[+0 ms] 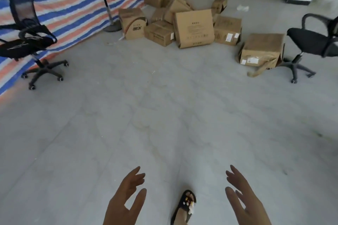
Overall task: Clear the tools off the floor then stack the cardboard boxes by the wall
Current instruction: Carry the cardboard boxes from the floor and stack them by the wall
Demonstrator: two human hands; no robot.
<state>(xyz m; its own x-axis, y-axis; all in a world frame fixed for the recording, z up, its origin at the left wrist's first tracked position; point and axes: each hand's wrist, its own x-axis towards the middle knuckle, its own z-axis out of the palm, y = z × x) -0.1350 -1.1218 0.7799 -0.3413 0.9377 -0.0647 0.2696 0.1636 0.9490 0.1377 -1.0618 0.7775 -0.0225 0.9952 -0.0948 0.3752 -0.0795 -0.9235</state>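
Both hands hang low at six o'clock, the left hand [126, 199] and the right hand [243, 197] spread wide with straight fingers, holding nothing. Between them a sandalled foot [184, 208] stands on the grey concrete floor [164, 115]. Well away at twelve o'clock, the cardboard boxes [193, 27] lie jumbled beside the striped tarp wall [64, 5], one stray box [261, 49] off at one o'clock. A black office chair [27, 38] sits at ten o'clock, another chair [311, 42] at two. A fan stand [108, 5] rises by the boxes.
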